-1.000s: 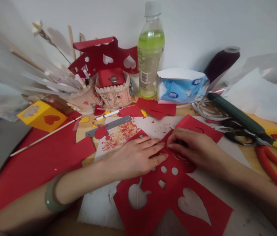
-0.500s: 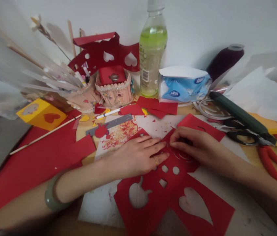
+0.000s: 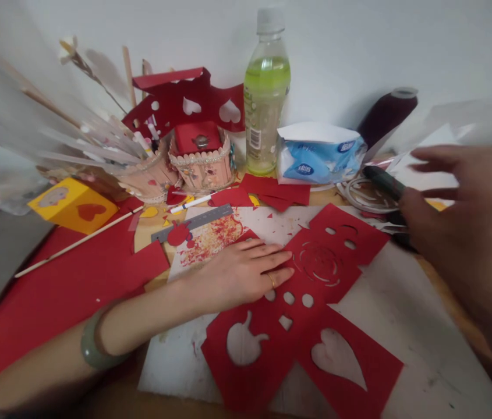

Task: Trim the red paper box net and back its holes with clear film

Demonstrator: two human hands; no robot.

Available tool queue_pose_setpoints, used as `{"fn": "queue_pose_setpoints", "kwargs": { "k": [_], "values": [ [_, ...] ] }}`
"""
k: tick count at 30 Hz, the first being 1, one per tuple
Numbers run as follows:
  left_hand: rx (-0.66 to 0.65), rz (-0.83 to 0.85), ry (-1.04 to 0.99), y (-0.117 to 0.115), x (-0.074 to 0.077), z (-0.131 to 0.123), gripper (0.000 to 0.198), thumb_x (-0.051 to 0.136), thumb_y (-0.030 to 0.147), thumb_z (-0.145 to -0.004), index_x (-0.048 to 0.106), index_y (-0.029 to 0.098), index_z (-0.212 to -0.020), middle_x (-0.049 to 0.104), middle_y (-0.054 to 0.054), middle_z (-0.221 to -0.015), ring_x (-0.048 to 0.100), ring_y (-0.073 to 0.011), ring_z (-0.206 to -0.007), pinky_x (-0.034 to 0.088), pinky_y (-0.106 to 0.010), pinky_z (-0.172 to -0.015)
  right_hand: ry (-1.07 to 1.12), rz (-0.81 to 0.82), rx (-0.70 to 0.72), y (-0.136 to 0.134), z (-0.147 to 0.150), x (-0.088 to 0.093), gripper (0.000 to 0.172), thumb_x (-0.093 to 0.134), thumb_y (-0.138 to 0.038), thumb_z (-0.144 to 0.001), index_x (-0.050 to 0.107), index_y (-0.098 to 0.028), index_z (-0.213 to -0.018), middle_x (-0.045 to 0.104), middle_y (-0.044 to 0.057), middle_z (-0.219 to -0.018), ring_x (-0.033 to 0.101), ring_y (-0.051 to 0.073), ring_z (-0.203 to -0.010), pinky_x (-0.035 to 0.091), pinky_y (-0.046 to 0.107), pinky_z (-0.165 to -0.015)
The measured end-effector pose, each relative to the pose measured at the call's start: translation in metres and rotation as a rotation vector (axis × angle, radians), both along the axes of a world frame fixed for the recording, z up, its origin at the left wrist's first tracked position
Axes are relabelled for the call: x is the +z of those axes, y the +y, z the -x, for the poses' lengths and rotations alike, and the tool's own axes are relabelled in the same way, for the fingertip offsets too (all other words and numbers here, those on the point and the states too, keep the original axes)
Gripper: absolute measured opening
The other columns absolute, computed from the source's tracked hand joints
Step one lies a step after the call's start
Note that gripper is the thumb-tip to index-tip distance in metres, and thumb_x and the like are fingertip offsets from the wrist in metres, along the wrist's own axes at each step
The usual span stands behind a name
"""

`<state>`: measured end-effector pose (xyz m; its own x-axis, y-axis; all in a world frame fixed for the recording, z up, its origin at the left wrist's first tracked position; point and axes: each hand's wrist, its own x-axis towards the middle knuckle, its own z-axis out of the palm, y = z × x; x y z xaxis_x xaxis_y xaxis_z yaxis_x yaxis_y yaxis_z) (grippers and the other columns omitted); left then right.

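A cross-shaped red paper cutout (image 3: 315, 302) lies flat on a white board (image 3: 403, 326), with a heart, an apple shape, small holes and a cut spiral rose in it. My left hand (image 3: 241, 270) lies flat on its left arm, fingers stretched out, a ring on one finger. My right hand (image 3: 468, 227) hovers in the air at the right, blurred, fingers spread, holding nothing. It is above the black-handled scissors (image 3: 396, 224) and a dark green tool (image 3: 383, 181).
A green drink bottle (image 3: 267, 99) and a tissue pack (image 3: 319, 154) stand at the back. Left of them are a popsicle-stick box (image 3: 202, 160), a cup of sticks (image 3: 145, 169), a yellow box (image 3: 73, 203), a ruler (image 3: 193, 224) and loose red paper (image 3: 66, 279).
My right hand has lifted off the cut rose in the paper and swung up and to the right, over the scissors. My left hand has stayed pressed on the paper.
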<state>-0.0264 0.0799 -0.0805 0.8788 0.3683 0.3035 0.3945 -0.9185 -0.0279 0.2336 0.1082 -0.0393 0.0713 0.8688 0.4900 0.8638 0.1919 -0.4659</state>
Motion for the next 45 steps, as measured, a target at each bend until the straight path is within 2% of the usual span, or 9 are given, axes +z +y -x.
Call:
{"fn": "queue_pose_setpoints", "kwargs": {
  "k": [2,7,11,16,25,31,36,42,45],
  "values": [
    [0.046,0.064,-0.098,0.002,0.001,0.001,0.029,0.042,0.01,-0.089,0.062,0.015,-0.109,0.067,-0.006,-0.114,0.06,-0.0183,-0.108,0.049,-0.034,-0.092,-0.079,-0.045,0.042,0.0,-0.004,0.002,0.038,0.043,-0.029,-0.087,0.05,-0.025,-0.124,0.049,0.011,-0.129,0.049,0.037,-0.115,0.044,0.05,-0.089],
    [0.368,0.34,-0.21,0.006,0.017,-0.007,0.029,0.046,0.026,-0.09,0.06,0.015,-0.112,0.067,-0.008,-0.109,0.062,-0.0186,-0.101,0.051,-0.035,-0.087,-0.153,0.034,0.201,-0.003,-0.001,-0.005,0.026,0.049,-0.037,-0.086,0.064,-0.022,-0.101,0.069,0.008,-0.092,0.064,0.026,-0.075,0.049,0.041,-0.067],
    [0.506,0.44,0.043,0.008,0.034,-0.026,0.067,0.065,0.049,-0.073,0.049,0.009,-0.123,0.054,-0.019,-0.125,0.051,-0.0314,-0.115,0.047,-0.043,-0.089,-0.183,0.104,0.529,-0.001,0.004,-0.015,0.029,0.047,-0.034,-0.087,0.058,-0.018,-0.108,0.063,0.01,-0.108,0.058,0.027,-0.1,0.047,0.042,-0.084],
    [0.552,0.526,0.189,0.018,0.04,-0.045,0.06,0.072,0.042,-0.066,0.051,0.011,-0.114,0.067,-0.013,-0.098,0.064,-0.0272,-0.088,0.05,-0.033,-0.067,-0.148,0.1,0.556,0.001,0.005,-0.019,0.028,0.045,-0.029,-0.088,0.055,-0.018,-0.112,0.06,0.011,-0.114,0.055,0.026,-0.106,0.044,0.044,-0.09],
    [0.508,1.043,-0.339,0.021,0.067,-0.031,0.025,0.073,0.032,-0.065,0.061,0.014,-0.077,0.068,-0.001,-0.074,0.061,-0.0154,-0.063,0.044,-0.023,-0.051,0.482,-0.04,0.069,-0.009,0.0,0.006,0.039,0.059,-0.045,-0.079,0.052,-0.022,-0.109,0.062,0.008,-0.105,0.061,0.023,-0.09,0.051,0.036,-0.071],
    [0.449,1.104,-0.629,0.012,0.079,-0.034,0.023,0.072,0.026,-0.067,0.067,0.013,-0.084,0.072,-0.006,-0.085,0.066,-0.0187,-0.076,0.053,-0.03,-0.068,0.75,0.629,0.53,-0.014,-0.001,0.02,0.04,0.067,-0.052,-0.07,0.065,-0.019,-0.094,0.068,0.008,-0.092,0.064,0.025,-0.086,0.052,0.037,-0.076],
    [0.331,1.114,-0.575,0.011,0.08,-0.037,0.024,0.07,0.016,-0.067,0.067,0.013,-0.09,0.071,-0.006,-0.093,0.065,-0.0201,-0.086,0.052,-0.031,-0.075,0.945,0.775,0.894,-0.018,-0.004,0.019,0.039,0.06,-0.051,-0.076,0.068,-0.021,-0.101,0.068,0.007,-0.1,0.063,0.023,-0.09,0.051,0.034,-0.08],
    [0.324,1.21,-0.307,0.017,0.086,-0.023,0.033,0.075,0.03,-0.065,0.066,0.016,-0.093,0.07,-0.003,-0.091,0.062,-0.0198,-0.083,0.049,-0.028,-0.072,0.86,0.893,0.798,-0.024,0.013,0.025,0.04,0.071,-0.045,-0.069,0.069,-0.019,-0.099,0.071,0.006,-0.094,0.067,0.023,-0.084,0.054,0.033,-0.075],
    [0.153,1.544,-0.337,0.024,0.078,-0.016,0.038,0.065,0.048,-0.073,0.068,0.012,-0.086,0.069,-0.007,-0.079,0.061,-0.0168,-0.067,0.048,-0.026,-0.061,0.931,0.916,0.666,-0.029,0.021,0.024,0.029,0.076,-0.039,-0.063,0.071,-0.02,-0.084,0.072,0.003,-0.082,0.067,0.019,-0.071,0.055,0.029,-0.066]
  ]
}}
